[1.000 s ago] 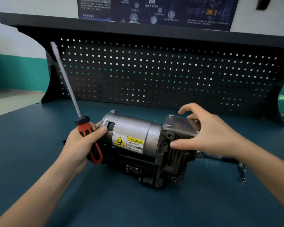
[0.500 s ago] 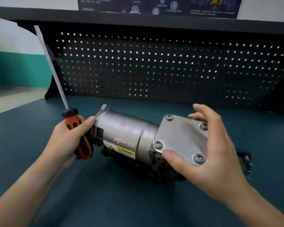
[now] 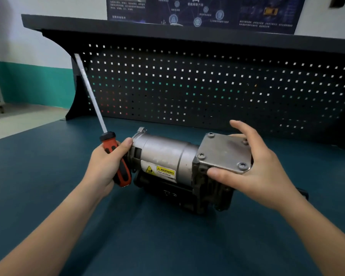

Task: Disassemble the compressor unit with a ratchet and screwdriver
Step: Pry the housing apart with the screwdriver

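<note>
Metal compressor (image 3: 163, 152) held; left hand (image 3: 103, 168) grips screwdriver (image 3: 109, 144)

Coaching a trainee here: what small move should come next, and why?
Probably tip the screwdriver, held in the left hand, down onto a cover plate screw: its visible screws sit seated, the shaft points up and away, and the right hand grips the compressor there.
</note>
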Demonstrator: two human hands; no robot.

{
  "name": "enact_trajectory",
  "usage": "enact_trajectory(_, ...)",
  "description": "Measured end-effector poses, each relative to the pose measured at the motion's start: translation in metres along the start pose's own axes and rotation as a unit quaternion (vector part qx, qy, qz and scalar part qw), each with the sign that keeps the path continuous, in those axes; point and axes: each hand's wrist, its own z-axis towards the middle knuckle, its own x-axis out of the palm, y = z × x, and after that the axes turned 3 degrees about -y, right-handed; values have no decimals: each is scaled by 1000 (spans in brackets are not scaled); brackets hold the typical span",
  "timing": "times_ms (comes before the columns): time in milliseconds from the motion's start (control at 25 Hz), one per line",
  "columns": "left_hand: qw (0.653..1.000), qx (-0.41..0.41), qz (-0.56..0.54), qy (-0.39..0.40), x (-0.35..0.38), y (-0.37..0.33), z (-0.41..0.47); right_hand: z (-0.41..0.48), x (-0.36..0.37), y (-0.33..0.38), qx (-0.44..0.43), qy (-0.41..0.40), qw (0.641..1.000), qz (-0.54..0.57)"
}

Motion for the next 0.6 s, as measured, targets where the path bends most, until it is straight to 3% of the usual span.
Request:
enact_trajectory(360,995,-47,23,86,8,3,8,6,4,-27,54,-73,995,45)
enact_trajectory(480,988,-24,121,93,-15,-9,-2,5,5,-25,56,-79,995,34)
enact_trajectory(600,962,-37,221,159,-61,-22,-22,4,3,-21,59,-68,996,22)
